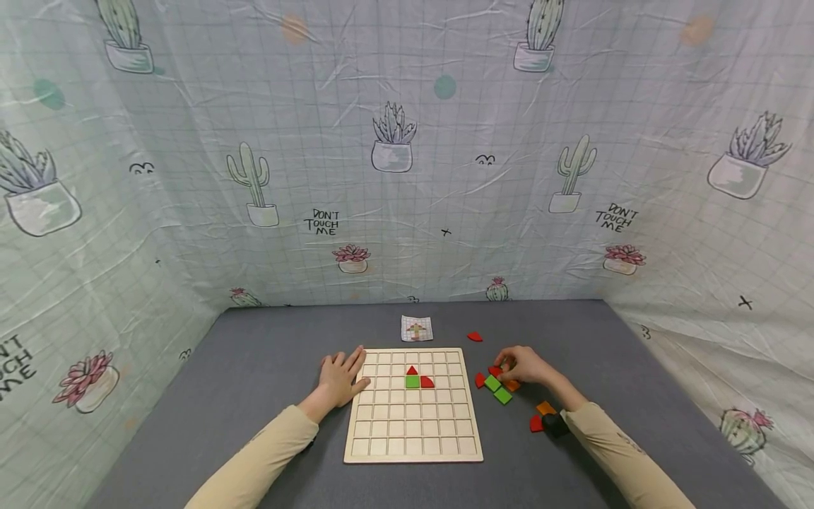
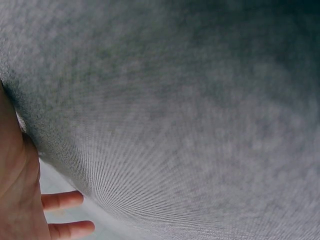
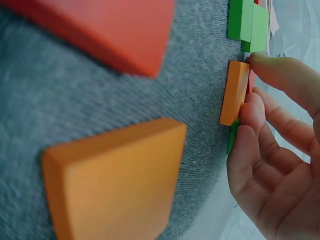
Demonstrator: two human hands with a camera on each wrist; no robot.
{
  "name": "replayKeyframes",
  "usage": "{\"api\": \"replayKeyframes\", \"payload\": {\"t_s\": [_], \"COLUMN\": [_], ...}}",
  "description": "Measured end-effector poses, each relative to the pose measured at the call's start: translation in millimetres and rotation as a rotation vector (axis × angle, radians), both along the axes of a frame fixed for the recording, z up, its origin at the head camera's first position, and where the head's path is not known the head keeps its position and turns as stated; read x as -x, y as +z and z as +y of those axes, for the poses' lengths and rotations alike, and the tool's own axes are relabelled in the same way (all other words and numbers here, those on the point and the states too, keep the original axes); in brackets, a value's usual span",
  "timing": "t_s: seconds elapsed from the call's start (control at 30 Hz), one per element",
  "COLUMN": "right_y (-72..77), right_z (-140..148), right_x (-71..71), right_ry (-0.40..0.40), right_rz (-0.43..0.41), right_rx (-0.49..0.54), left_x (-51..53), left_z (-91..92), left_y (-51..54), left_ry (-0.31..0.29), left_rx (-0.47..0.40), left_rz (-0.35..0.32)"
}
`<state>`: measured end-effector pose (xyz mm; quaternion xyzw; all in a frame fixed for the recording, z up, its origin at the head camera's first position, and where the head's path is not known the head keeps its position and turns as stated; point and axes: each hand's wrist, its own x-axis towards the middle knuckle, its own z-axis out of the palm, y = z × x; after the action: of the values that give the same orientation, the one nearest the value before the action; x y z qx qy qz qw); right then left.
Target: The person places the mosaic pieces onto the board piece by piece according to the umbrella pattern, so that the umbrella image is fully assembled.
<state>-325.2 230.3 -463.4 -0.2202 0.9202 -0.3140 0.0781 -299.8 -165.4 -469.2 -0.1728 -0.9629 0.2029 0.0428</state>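
Observation:
My left hand (image 1: 340,378) lies with its fingers spread at the upper left edge of a pale wooden grid board (image 1: 396,428). In the left wrist view, part of that hand (image 2: 20,200) shows against grey cloth. A green square (image 1: 413,382) sits on the board, with a red triangle (image 1: 412,370) above it and a red quarter-round piece (image 1: 427,382) to its right. Right of the board, my right hand (image 1: 531,367) has bent fingers among loose pieces. Its thumb and fingertips are around an orange piece (image 3: 235,92) and a sliver of red; whether they pinch either cannot be seen.
Loose green pieces (image 1: 503,396) and a red piece (image 1: 480,380) lie beside the board. Nearer my right forearm are another red piece (image 1: 536,423) and an orange one (image 1: 545,408). A pattern card (image 1: 416,329) and a lone red piece (image 1: 475,336) lie beyond the board.

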Motion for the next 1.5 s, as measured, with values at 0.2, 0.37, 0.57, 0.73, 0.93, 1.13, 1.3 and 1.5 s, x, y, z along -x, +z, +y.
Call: {"api": "replayKeyframes", "payload": {"t_s": [0.2,0.37,0.57,0.73,0.93,1.13,1.3,1.5], "right_y": [-0.3,-0.3,-0.1,-1.9,-2.5,-0.7,2.7,5.6], "right_z": [1.3,1.2,0.4,-0.1,-2.0,-1.1,1.7,1.0], "right_x": [-0.7,-1.3,-1.8,-0.7,-0.5,0.1,1.7,2.8], "right_ry": [-0.018,-0.030,-0.028,-0.010,-0.001,0.030,0.086,0.117], "right_rz": [0.004,0.003,0.008,0.037,0.062,0.052,-0.017,-0.081], "right_rx": [-0.007,-0.018,-0.017,-0.024,-0.030,-0.027,-0.047,-0.069], "left_x": [0.8,1.2,1.7,1.9,2.2,2.2,2.0,2.8], "left_z": [-0.1,0.4,0.3,0.0,-0.9,-1.0,-0.8,-0.8], "left_y": [-1.4,-2.0,-2.6,-3.1,-5.3,-5.7,-4.1,-3.9], "left_ry": [0.004,0.004,0.004,0.001,-0.002,-0.005,-0.003,0.001], "left_rx": [0.000,0.002,-0.006,-0.006,-0.014,-0.022,-0.028,-0.036], "left_rz": [-0.007,-0.002,0.003,0.011,0.009,0.011,0.006,-0.006]}}
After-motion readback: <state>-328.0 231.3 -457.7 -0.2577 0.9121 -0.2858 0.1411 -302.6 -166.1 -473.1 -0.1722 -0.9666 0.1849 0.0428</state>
